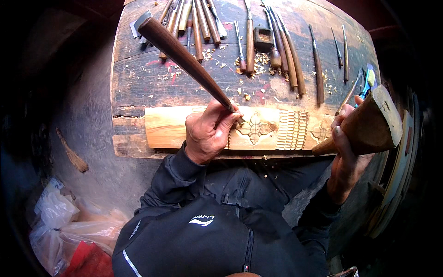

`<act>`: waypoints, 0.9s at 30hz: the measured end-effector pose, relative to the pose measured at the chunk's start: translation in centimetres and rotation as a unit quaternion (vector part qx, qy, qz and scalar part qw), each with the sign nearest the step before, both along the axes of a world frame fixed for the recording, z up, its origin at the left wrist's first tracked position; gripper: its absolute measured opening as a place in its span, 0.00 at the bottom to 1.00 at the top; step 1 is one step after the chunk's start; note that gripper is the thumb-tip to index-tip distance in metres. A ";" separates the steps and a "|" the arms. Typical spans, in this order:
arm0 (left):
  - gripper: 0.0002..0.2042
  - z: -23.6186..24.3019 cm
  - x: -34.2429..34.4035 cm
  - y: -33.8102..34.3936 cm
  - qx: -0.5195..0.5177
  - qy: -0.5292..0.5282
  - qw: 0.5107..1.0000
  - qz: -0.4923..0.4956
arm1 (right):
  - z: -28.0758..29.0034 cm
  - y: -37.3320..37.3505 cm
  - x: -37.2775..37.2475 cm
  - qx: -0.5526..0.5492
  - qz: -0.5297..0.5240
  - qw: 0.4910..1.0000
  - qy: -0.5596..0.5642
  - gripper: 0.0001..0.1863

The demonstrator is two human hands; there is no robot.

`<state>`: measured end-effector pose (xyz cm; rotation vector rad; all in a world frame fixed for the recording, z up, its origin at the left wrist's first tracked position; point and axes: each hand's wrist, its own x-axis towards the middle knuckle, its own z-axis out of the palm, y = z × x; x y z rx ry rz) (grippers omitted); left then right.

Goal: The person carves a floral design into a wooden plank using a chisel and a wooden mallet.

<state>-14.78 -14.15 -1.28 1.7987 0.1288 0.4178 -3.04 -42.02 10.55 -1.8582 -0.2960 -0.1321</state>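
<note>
A light wooden board (pixel 170 128) lies along the near edge of the workbench, carved with a flower pattern (pixel 255 129) and rows of small notches (pixel 291 130). My left hand (pixel 210 131) rests on the board and pinches a wood chisel (pixel 184 57) low on its shaft. The chisel's long brown handle leans up to the left, and its tip meets the board beside the flower. In my right hand (pixel 347 154) is a wooden mallet (pixel 369 124), its thick head raised over the board's right end, apart from the chisel.
Several carving chisels (pixel 197 32) lie across the back of the workbench (pixel 152 87), around a small dark square block (pixel 264 39). A brush with a blue handle (pixel 369 83) lies at the right. Wood chips are scattered about. Plastic bags (pixel 57 212) and a small broom (pixel 72 152) are on the floor at left.
</note>
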 end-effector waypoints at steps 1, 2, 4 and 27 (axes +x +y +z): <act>0.08 -0.1 0.1 0.0 0.010 -0.007 1.000 0.000 | -0.1 0.0 0.0 0.003 0.002 1.000 -0.003 0.43; 0.08 0.0 0.2 0.0 0.007 -0.013 1.000 0.011 | -0.2 0.0 0.0 0.007 0.003 1.000 -0.007 0.43; 0.08 0.0 0.5 -0.4 -0.001 -0.026 0.999 0.034 | -0.3 -0.1 0.0 0.005 -0.004 1.000 -0.004 0.43; 0.10 -0.1 0.5 -0.4 0.085 -0.070 0.994 0.021 | 1.8 0.6 0.5 -0.081 0.052 0.995 0.000 0.39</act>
